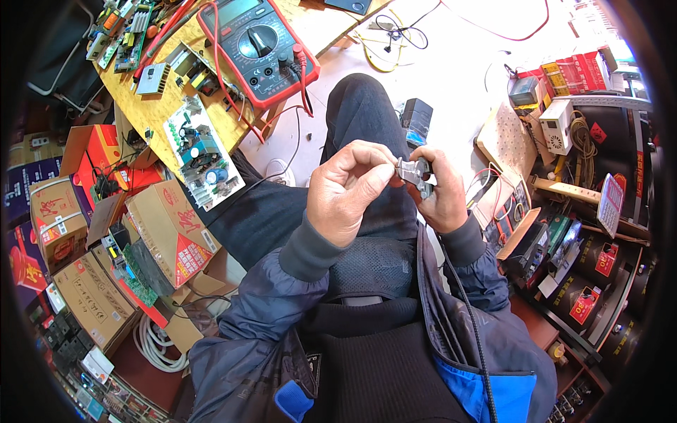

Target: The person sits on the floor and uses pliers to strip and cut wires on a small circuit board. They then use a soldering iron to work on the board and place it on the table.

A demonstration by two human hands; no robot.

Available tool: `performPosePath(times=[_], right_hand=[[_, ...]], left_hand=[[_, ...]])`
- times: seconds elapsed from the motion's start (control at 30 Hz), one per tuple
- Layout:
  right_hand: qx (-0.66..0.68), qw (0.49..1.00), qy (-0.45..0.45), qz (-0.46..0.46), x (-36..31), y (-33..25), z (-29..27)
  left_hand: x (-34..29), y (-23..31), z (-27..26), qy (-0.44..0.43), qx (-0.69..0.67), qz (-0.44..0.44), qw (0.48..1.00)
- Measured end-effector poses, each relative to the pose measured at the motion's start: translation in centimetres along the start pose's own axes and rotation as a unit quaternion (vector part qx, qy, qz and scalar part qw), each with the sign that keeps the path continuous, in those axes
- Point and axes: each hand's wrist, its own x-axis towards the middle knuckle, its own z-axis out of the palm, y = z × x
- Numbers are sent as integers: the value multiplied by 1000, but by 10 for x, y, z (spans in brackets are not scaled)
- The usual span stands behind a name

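Silver-grey on the metal piece (pixel 416 173). Red around the meter (pixel 257 42), dark slate across its face (pixel 254 67). Yellow on the table (pixel 321 29). Navy on the jacket (pixel 243 317), bright blue on its flap (pixel 486 389); ribbed black on the sweater (pixel 381 374). Tan with red print (pixel 192 259) on the box (pixel 163 227). Pink on the calculator (pixel 611 204).

Yellow wooden table (pixel 323 27): multimeter (pixel 257 56), circuit boards (pixel 201 154), heatsink (pixel 152 79).
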Motion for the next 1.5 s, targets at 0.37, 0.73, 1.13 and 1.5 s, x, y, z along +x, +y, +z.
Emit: performPosePath(times=[0.37, 0.73, 1.13, 1.5], right_hand=[[10, 1000, 3, -12, 1, 4, 2], [21, 1000, 10, -9, -2, 6, 4], [3, 1000, -6, 9, -2, -1, 2], [1, 999, -13, 33, -3, -2, 2]], left_hand=[[1, -1, -1, 1, 2, 5, 1000], [1, 5, 5, 2, 41, 45, 998], [1, 2, 3, 8, 46, 45, 998], [2, 2, 3, 8, 38, 45, 998]])
